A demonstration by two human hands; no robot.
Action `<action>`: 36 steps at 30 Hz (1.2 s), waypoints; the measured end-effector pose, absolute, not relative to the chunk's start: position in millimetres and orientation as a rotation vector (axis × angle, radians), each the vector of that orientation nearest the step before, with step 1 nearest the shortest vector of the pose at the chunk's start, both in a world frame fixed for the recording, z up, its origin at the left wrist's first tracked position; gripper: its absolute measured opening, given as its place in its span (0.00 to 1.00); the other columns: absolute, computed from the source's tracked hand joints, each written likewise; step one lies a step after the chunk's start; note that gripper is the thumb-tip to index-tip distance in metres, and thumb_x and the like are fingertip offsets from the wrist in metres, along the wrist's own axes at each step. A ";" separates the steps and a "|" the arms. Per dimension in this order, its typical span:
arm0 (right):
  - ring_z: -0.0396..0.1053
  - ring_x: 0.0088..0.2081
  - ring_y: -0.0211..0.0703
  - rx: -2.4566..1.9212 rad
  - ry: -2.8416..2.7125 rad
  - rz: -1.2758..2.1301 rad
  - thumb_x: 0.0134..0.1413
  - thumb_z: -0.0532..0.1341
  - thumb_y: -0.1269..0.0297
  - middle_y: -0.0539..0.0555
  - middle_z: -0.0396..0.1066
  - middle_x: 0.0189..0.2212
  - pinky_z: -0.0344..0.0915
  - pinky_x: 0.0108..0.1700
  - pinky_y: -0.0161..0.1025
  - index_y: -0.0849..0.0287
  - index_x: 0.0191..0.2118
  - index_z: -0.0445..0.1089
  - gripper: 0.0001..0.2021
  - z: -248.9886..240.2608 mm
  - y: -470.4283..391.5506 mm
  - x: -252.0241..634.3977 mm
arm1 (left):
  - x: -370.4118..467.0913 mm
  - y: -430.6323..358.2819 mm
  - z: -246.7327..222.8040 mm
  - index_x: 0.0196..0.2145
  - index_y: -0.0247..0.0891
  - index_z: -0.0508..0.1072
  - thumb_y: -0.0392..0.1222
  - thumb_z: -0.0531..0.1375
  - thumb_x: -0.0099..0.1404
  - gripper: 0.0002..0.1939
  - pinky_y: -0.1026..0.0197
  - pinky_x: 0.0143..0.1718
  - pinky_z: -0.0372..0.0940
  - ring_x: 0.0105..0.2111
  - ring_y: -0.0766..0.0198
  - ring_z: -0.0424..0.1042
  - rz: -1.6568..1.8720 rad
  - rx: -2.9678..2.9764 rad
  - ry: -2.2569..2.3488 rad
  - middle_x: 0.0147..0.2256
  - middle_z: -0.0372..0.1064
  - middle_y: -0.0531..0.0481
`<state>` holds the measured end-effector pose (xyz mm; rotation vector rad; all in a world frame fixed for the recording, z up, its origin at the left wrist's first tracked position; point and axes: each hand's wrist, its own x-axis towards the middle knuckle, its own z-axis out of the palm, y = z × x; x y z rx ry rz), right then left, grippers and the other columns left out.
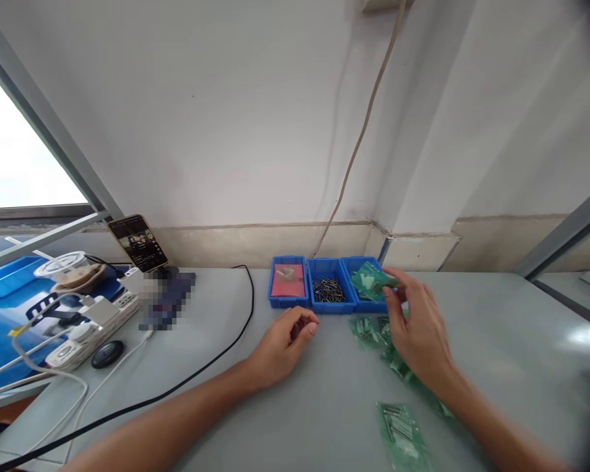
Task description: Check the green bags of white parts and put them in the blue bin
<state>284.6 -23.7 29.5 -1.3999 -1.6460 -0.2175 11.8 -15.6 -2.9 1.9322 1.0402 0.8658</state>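
My right hand (419, 324) pinches a green plastic bag (372, 280) by its edge, above the right-hand blue bin. What the bag holds cannot be made out clearly. Curled and loosely closed, my left hand (286, 342) rests on the table in front of the bins, with nothing visible in its fingers. The middle blue bin (347, 293) contains many small dark metal pieces (328, 290), like screws. Beneath and beside my right hand lie several green bags, partly hidden by it. One green bag with long metal pieces (402, 434) lies nearer to me.
A left blue bin (288, 302) holds a pink sheet with small clear pieces on it. To the left are a phone (137, 242) on a stand, a power strip (91, 331), a lidded cup and white cables. A black cable (201, 372) crosses the grey table.
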 end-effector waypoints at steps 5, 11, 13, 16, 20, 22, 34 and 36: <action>0.67 0.41 0.56 -1.416 -1.668 -0.462 0.74 0.51 0.63 0.59 0.76 0.42 0.66 0.50 0.52 0.54 0.54 0.70 0.13 29.5 -10.0 301.4 | 11.8 -16.5 -0.4 0.49 0.42 0.73 0.52 0.53 0.79 0.14 0.59 0.40 0.63 0.39 0.60 0.69 0.859 1.949 1.050 0.41 0.74 0.48; 0.68 0.42 0.55 -1.446 -1.637 -0.376 0.71 0.52 0.66 0.57 0.76 0.42 0.65 0.48 0.49 0.53 0.48 0.69 0.09 27.3 -4.8 307.1 | 11.8 -16.2 0.1 0.49 0.42 0.73 0.52 0.53 0.79 0.15 0.59 0.40 0.63 0.39 0.60 0.69 0.866 1.955 1.052 0.41 0.74 0.48; 0.69 0.43 0.55 -1.466 -1.631 -0.324 0.71 0.52 0.66 0.57 0.76 0.42 0.65 0.48 0.49 0.53 0.48 0.69 0.09 27.5 -5.6 306.8 | 11.8 -16.3 0.1 0.48 0.41 0.73 0.52 0.53 0.79 0.15 0.59 0.40 0.63 0.39 0.60 0.69 0.870 1.957 1.048 0.41 0.74 0.48; 0.70 0.44 0.55 -1.536 -1.713 -0.282 0.70 0.52 0.66 0.58 0.77 0.41 0.63 0.49 0.51 0.54 0.48 0.71 0.11 23.8 -5.5 307.2 | 11.6 -16.7 0.7 0.49 0.41 0.73 0.52 0.53 0.79 0.15 0.59 0.40 0.64 0.39 0.60 0.69 0.874 1.953 1.042 0.41 0.74 0.48; 0.68 0.47 0.60 -1.637 -1.846 -0.362 0.70 0.51 0.67 0.58 0.81 0.41 0.58 0.53 0.60 0.52 0.44 0.76 0.15 12.0 -2.2 309.8 | 11.4 -17.2 2.0 0.49 0.41 0.73 0.52 0.53 0.79 0.15 0.59 0.40 0.63 0.39 0.60 0.70 0.863 1.947 1.046 0.40 0.74 0.48; 0.67 0.49 0.62 -1.663 -1.843 -0.427 0.69 0.51 0.67 0.58 0.80 0.44 0.57 0.53 0.62 0.52 0.45 0.78 0.16 8.0 -0.8 310.2 | 11.5 -17.3 2.4 0.49 0.41 0.73 0.52 0.53 0.79 0.15 0.59 0.40 0.63 0.39 0.60 0.70 0.860 1.948 1.049 0.41 0.74 0.48; 0.70 0.25 0.47 -1.529 -2.105 -0.024 0.76 0.51 0.55 0.50 0.74 0.25 0.55 0.29 0.41 0.52 0.39 0.68 0.14 24.8 -23.5 288.8 | 12.3 -16.9 0.6 0.48 0.40 0.73 0.50 0.53 0.79 0.14 0.61 0.38 0.62 0.39 0.60 0.69 0.886 1.973 1.039 0.40 0.73 0.48; 0.70 0.24 0.47 -1.523 -2.304 0.070 0.76 0.51 0.56 0.49 0.72 0.23 0.51 0.28 0.41 0.52 0.35 0.67 0.16 18.6 -26.5 282.7 | 12.5 -17.1 1.3 0.48 0.40 0.73 0.50 0.54 0.79 0.13 0.60 0.38 0.62 0.39 0.60 0.69 0.891 1.977 1.046 0.41 0.73 0.48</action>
